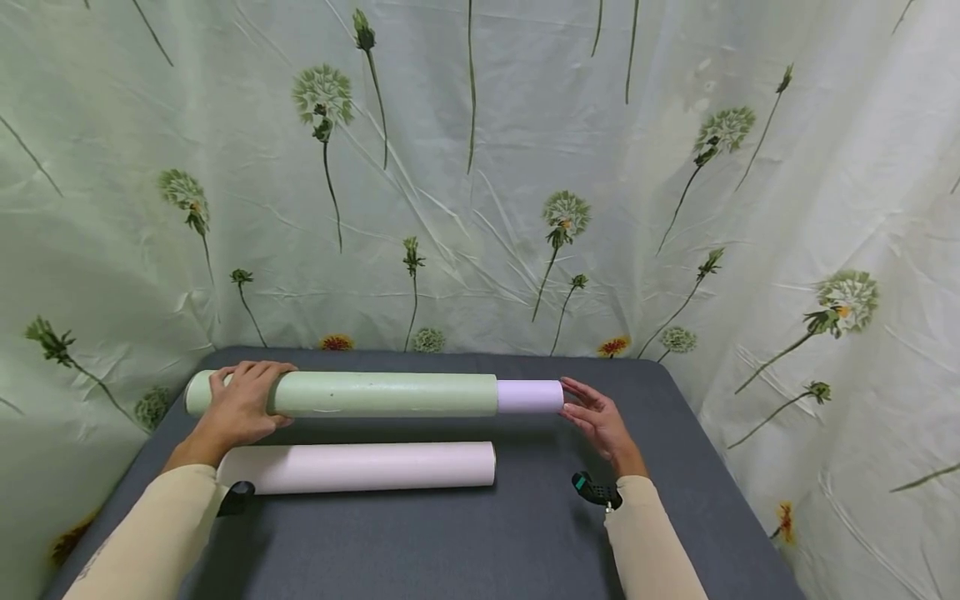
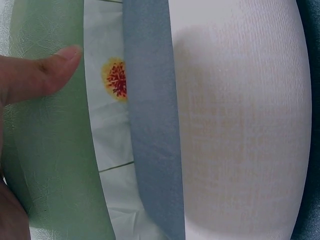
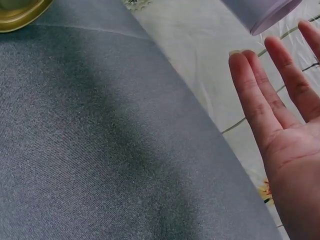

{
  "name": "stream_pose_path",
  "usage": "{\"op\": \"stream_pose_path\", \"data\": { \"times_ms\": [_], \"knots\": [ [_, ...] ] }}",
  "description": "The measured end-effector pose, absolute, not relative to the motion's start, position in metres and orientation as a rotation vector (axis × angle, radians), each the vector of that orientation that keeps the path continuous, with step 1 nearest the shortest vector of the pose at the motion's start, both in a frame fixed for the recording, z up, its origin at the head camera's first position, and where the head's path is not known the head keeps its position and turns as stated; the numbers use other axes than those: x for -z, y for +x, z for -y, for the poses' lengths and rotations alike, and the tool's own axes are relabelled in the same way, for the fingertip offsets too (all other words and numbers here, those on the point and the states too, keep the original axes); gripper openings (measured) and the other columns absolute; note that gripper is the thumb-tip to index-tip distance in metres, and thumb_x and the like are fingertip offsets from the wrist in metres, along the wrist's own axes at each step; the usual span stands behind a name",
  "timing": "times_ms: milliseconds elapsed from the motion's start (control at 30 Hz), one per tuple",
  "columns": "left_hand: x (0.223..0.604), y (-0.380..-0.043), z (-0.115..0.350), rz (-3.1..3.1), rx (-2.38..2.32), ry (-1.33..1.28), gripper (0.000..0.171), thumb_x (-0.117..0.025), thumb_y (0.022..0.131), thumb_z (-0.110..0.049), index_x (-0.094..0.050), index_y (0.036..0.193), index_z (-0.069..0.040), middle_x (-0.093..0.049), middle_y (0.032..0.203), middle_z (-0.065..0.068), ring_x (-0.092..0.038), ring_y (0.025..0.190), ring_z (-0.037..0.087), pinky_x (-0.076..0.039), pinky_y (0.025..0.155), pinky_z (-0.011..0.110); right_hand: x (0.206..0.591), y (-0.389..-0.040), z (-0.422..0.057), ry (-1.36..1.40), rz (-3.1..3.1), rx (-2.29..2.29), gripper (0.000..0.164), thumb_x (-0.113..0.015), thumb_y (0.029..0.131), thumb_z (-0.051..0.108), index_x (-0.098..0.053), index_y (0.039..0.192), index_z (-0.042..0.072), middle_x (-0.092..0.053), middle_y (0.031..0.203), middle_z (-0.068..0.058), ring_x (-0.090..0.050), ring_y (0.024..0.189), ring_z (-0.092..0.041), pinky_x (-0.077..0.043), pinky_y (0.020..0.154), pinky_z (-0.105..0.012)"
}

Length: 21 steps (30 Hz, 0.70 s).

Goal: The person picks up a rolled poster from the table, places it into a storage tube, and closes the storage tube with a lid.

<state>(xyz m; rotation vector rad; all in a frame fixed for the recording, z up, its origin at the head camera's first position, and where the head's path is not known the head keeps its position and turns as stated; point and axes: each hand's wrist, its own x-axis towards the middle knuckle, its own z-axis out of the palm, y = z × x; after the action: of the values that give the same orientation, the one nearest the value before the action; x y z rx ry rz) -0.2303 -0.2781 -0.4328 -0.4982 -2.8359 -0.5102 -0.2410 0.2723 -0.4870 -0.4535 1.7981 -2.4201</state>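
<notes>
A pale green roll point(image 1: 390, 394) lies crosswise above the table, with a narrower lilac roll point(image 1: 529, 397) sticking out of its right end. Near its left end my left hand point(image 1: 246, 404) grips the green roll, fingers over the top and thumb along the near side. The left wrist view has the thumb point(image 2: 52, 72) lying against the green surface. At the lilac roll's end my right hand point(image 1: 600, 421) holds its fingers spread and fairly straight, fingertips right by the rim. In the right wrist view the palm is turned up below the lilac end point(image 3: 272, 17).
A pale pink-white roll point(image 1: 375, 467) lies nearer me, parallel to the green one, partly behind my left wrist. The dark grey table point(image 1: 420, 550) ends at a curtain point(image 1: 480, 208) with a dandelion print. A gold-rimmed round end point(image 3: 22, 17) shows in the right wrist view.
</notes>
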Motion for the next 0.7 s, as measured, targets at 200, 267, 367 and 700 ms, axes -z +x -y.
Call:
{"op": "stream_pose_path", "data": {
  "times_ms": [200,267,367,700],
  "knots": [
    [0.434,-0.230,0.278,2.828,0.499,-0.499,0.070,-0.088,0.063,-0.015,-0.054,0.123,-0.004,-0.056,0.121,0.024,-0.042,0.113,0.047,-0.018,0.091,0.068,0.487,-0.242,-0.271,-0.408,-1.834,2.414,0.043,-0.057,0.088,-0.014,-0.068,0.119,0.012,-0.065,0.120,0.004,-0.063,0.109,-0.013,-0.051,0.089,-0.028],
    [0.434,-0.230,0.279,2.829,0.493,-0.498,0.070,-0.088,0.062,-0.015,-0.054,0.123,-0.004,-0.056,0.121,0.024,-0.042,0.112,0.047,-0.019,0.091,0.068,0.486,-0.242,-0.269,-0.390,-1.845,2.402,0.043,-0.058,0.087,-0.014,-0.069,0.117,0.014,-0.065,0.119,0.003,-0.063,0.107,-0.013,-0.051,0.089,-0.027],
    [0.435,-0.229,0.280,2.834,0.487,-0.498,0.070,-0.088,0.062,-0.015,-0.054,0.123,-0.004,-0.056,0.121,0.024,-0.042,0.112,0.047,-0.019,0.090,0.068,0.486,-0.243,-0.266,-0.372,-1.855,2.385,0.043,-0.059,0.086,-0.015,-0.070,0.117,0.014,-0.066,0.117,0.002,-0.063,0.106,-0.014,-0.052,0.088,-0.027],
    [0.437,-0.229,0.281,2.840,0.480,-0.506,0.071,-0.087,0.064,-0.016,-0.054,0.125,-0.004,-0.056,0.123,0.023,-0.043,0.113,0.047,-0.019,0.091,0.069,0.487,-0.242,-0.262,-0.375,-1.904,2.334,0.045,-0.058,0.087,-0.016,-0.068,0.115,0.017,-0.064,0.116,0.002,-0.063,0.104,-0.011,-0.053,0.085,-0.026]
  ]
}}
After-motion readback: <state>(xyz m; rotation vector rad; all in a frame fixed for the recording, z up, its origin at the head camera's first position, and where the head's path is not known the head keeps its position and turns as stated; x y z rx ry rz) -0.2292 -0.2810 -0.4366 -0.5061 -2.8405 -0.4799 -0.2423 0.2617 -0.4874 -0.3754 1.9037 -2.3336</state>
